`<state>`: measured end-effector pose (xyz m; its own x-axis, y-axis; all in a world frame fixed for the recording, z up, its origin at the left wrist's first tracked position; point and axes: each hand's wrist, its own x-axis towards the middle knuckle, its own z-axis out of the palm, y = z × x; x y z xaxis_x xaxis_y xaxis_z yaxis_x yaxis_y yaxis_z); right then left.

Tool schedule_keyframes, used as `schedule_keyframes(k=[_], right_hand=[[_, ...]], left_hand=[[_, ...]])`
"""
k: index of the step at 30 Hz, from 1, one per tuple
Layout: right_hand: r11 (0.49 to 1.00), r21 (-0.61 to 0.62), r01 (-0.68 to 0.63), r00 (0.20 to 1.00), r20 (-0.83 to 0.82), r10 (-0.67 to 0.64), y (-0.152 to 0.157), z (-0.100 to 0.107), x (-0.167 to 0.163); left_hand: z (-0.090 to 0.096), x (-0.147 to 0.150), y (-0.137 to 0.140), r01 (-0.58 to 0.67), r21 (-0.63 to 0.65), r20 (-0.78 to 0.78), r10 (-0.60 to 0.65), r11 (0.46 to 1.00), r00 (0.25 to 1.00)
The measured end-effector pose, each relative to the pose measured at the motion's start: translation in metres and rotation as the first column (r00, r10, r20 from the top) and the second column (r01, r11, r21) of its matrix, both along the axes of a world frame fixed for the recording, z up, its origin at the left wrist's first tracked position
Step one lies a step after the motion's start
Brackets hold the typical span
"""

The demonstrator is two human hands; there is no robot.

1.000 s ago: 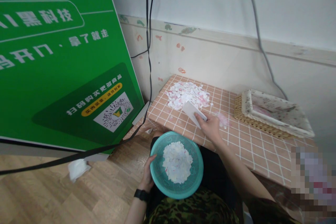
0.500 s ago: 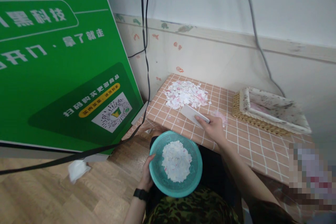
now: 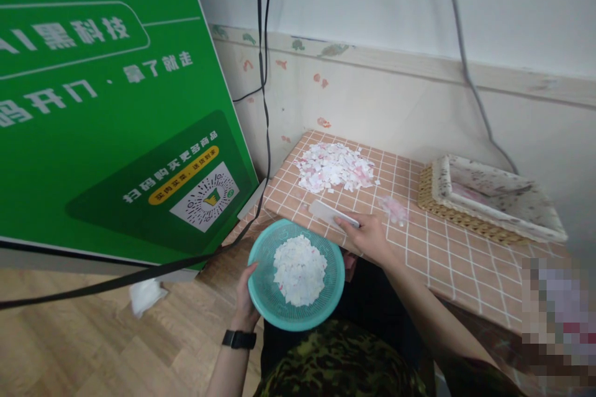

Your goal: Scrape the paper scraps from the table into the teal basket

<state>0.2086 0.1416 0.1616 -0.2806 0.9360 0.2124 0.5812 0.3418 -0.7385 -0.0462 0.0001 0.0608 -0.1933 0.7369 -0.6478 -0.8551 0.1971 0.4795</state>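
My left hand (image 3: pixel 246 298) grips the left rim of a teal plastic colander (image 3: pixel 333 276), tilted just below the table's front edge. White paper scraps (image 3: pixel 300 270) lie heaped inside it. In my right hand (image 3: pixel 367 234) is a flat white scraper-like piece (image 3: pixel 326 212), held low over the table near the front edge, above the colander's far rim. Behind it a pile of white and pink paper scraps (image 3: pixel 335 166) rests on the checked tablecloth. A small pinkish clump (image 3: pixel 394 209) lies to the right of my right hand.
A wicker basket (image 3: pixel 470 214) with a patterned cloth lining stands at the table's right. At left rises a green panel (image 3: pixel 116 167) with a code on it. A black strap (image 3: pixel 267 136) hangs in front. White crumpled litter (image 3: pixel 145 296) lies on the wooden floor.
The colander has moved left and up, closer against the table edge. My right hand has drawn the white piece left and toward the front edge. The scrap pile looks about the same.
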Motion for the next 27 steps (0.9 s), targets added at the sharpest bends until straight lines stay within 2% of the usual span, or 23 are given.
schedule_keyframes(k=[5, 9, 15, 17, 21, 27], right_hand=[[0.999, -0.001, 0.047, 0.998, -0.040, -0.047, 0.007, -0.002, -0.006], [0.999, -0.022, -0.035, 0.999, -0.039, 0.034, 0.015, 0.002, -0.012], [0.997, 0.068, 0.026, 1.000, -0.018, -0.024, 0.007, 0.008, -0.006], [0.998, 0.057, -0.008, 1.000, 0.001, 0.008, -0.002, 0.007, -0.003], [0.992, -0.039, -0.119, 0.992, -0.036, 0.117, -0.015, 0.004, -0.004], [0.997, 0.053, 0.061, 0.998, 0.005, -0.061, 0.007, 0.011, -0.012]], left_hand=[[0.004, -0.011, 0.005, -0.009, 0.036, 0.000, 0.009, 0.999, 1.000], [0.011, -0.016, 0.013, 0.016, 0.062, -0.013, -0.015, 0.998, 1.000], [0.025, -0.018, 0.024, 0.033, 0.097, -0.017, -0.032, 0.995, 0.999], [0.026, -0.018, 0.027, 0.031, 0.103, -0.018, -0.029, 0.994, 0.999], [0.025, -0.018, 0.029, 0.027, 0.121, -0.032, -0.023, 0.992, 0.999], [0.025, -0.019, 0.030, 0.032, 0.116, -0.054, -0.026, 0.993, 0.998]])
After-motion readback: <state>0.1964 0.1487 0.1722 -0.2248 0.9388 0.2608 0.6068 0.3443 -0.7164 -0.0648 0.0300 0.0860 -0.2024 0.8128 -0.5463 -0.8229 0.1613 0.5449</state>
